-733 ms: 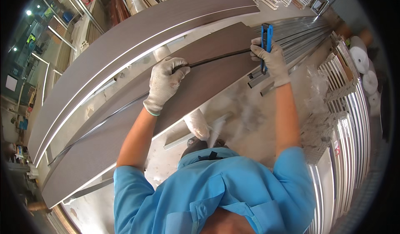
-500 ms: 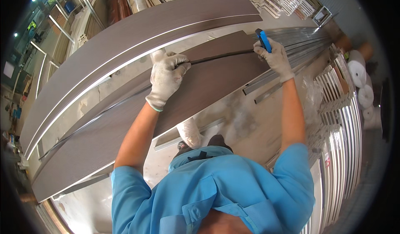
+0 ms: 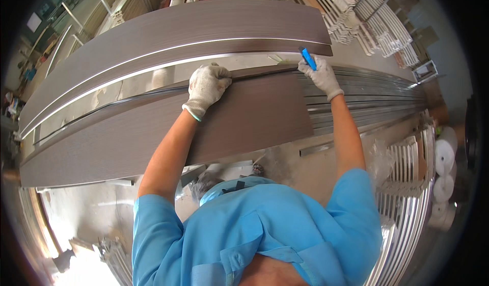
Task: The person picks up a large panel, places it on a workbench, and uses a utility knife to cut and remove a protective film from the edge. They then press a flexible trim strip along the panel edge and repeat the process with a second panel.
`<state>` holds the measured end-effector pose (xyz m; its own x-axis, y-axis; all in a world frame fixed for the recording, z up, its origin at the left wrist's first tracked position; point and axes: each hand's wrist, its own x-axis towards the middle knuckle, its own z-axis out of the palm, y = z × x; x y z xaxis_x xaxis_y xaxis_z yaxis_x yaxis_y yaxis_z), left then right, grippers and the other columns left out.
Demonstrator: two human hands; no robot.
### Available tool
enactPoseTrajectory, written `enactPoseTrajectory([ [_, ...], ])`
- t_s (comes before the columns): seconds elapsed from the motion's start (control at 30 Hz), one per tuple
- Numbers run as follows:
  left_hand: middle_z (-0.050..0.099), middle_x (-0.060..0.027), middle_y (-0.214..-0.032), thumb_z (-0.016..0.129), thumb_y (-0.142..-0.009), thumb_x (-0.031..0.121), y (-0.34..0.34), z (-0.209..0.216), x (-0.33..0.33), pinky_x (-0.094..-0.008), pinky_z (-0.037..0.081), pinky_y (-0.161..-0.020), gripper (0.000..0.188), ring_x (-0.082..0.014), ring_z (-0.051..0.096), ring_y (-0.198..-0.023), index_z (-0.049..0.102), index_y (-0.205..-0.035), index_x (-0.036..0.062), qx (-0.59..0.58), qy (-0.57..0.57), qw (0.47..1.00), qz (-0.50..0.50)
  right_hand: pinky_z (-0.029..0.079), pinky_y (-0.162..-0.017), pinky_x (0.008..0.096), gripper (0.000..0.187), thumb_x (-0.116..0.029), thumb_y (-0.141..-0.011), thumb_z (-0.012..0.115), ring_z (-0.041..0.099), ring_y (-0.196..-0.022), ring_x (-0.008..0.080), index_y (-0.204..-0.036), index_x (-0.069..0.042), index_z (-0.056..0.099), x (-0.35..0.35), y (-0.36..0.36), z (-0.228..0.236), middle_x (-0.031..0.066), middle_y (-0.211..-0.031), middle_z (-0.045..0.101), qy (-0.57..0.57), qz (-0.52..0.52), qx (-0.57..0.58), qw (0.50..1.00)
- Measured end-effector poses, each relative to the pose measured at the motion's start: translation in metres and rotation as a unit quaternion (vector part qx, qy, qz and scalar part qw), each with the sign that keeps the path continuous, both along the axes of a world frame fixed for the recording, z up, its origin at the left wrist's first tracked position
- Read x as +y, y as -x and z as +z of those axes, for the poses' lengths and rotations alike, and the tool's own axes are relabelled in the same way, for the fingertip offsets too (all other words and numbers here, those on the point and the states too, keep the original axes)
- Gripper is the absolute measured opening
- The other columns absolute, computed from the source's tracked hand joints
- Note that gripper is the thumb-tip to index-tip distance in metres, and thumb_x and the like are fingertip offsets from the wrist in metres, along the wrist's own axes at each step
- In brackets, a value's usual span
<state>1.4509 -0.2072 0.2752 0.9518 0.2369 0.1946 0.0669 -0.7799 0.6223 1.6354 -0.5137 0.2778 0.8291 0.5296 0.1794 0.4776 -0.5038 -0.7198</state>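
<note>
A long dark brown panel [image 3: 127, 138] lies across the bench in front of me. My left hand [image 3: 206, 87], in a white work glove, presses down on its far edge, fingers curled over a thin metal strip [image 3: 153, 90] that runs along that edge. My right hand [image 3: 320, 74], also gloved, grips a blue-handled cutter [image 3: 307, 58] at the panel's far right corner. A second brown panel [image 3: 178, 34] with a light stripe lies parallel beyond the first.
A stack of long grey metal profiles [image 3: 372, 102] stretches off to the right of the near panel. Silver profiles [image 3: 407, 194] pile up at the right, with white rolls [image 3: 444, 158] beside them. More stacked profiles [image 3: 356, 11] fill the back. Dusty floor [image 3: 91, 209] shows below.
My right hand with the blue cutter has moved up to the panel's far edge corner. My left hand stays pressed on the far edge. The view has shifted down and to the left.
</note>
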Motion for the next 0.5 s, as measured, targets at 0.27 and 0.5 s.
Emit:
enactPoseTrajectory([
  [0.27, 0.071, -0.0085, -0.092, 0.075, -0.083, 0.018, -0.014, 0.008, -0.038, -0.0391, 0.053, -0.083, 0.018, -0.0256, 0.069, -0.085, 0.079, -0.099, 0.011, 0.041, -0.054, 0.996, 0.062, 0.048, -0.064, 0.0293, 0.026, -0.026, -0.089, 0.076, 0.056, -0.065, 0.0126, -0.099, -0.002, 0.07, -0.029, -0.033, -0.033, 0.0047, -0.075, 0.062, -0.009, 0.033, 0.112, 0.993],
  [0.5, 0.07, -0.0088, -0.094, 0.072, -0.088, 0.03, -0.023, 0.031, -0.043, -0.0441, 0.053, -0.085, 0.022, -0.0282, 0.066, -0.095, 0.077, -0.101, 0.0126, 0.115, -0.11, 0.987, -0.029, 0.046, -0.06, 0.0298, 0.029, -0.029, -0.089, 0.077, 0.052, -0.058, 0.0127, -0.094, -0.001, 0.07, -0.037, -0.021, -0.033, 0.0029, -0.068, 0.059, -0.035, 0.048, 0.111, 0.992],
])
